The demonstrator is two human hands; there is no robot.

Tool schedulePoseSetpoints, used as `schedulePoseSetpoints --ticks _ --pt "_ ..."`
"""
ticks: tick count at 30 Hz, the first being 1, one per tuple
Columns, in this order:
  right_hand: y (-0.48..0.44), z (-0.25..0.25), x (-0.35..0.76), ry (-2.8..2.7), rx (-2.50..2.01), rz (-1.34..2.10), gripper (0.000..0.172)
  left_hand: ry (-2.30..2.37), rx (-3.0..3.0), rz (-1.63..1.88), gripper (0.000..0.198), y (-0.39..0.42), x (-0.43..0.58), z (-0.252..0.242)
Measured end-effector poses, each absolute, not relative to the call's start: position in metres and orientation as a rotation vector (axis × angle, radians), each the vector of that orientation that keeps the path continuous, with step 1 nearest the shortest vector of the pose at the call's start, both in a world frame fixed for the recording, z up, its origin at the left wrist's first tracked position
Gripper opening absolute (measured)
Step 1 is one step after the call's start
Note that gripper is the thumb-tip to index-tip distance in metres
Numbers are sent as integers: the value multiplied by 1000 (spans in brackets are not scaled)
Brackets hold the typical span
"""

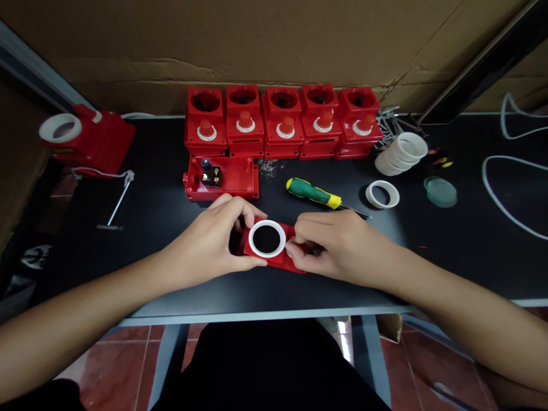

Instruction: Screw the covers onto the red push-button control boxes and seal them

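A red housing part point(277, 264) with a white ring point(253, 246) on its raised square section lies near the table's front edge. My left hand point(218, 240) grips its left side, thumb at the front and fingers at the back. On the right, my right hand point(327, 242) has its fingers curled and pressed together at the part's edge beside the ring; whatever is between its fingertips is hidden. Just behind my left hand sits an open red box point(240, 178) with a black switch block point(211, 176) inside.
Several red units point(285, 123) stand in a row at the back. A green-yellow screwdriver point(310, 192), a loose white ring point(382, 194), stacked rings point(402, 153), clear discs point(440, 192) and screws lie right. A red box point(107, 140) and a small hammer point(117, 210) are left.
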State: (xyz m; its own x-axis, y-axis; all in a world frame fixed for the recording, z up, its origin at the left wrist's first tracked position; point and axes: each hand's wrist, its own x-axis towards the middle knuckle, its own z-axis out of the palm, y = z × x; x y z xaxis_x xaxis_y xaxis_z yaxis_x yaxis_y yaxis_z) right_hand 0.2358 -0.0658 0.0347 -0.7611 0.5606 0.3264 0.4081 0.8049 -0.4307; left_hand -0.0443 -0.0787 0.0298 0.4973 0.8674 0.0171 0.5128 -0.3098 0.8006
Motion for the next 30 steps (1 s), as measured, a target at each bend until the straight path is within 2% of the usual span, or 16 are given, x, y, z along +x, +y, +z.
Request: schedulePoseSetpoints --ticks 6,11,20,22,25,30 --pt "-63 33 235 -2520 -732 449 35 1131 1990 574 53 -82 -42 31" --pt "-64 36 237 -2522 -727 618 21 1116 2010 585 53 -82 -42 29" --pt "-63 30 234 -2488 -730 447 36 1094 2034 581 58 -82 -42 30" --pt "-62 31 235 -2491 -727 531 32 1094 2043 579 58 -82 -42 30" --pt "-63 34 236 -2502 -743 666 17 1102 2038 586 57 -82 -42 31" --pt "-65 33 236 -2489 -800 588 21 1126 2041 588 57 -82 -41 30"
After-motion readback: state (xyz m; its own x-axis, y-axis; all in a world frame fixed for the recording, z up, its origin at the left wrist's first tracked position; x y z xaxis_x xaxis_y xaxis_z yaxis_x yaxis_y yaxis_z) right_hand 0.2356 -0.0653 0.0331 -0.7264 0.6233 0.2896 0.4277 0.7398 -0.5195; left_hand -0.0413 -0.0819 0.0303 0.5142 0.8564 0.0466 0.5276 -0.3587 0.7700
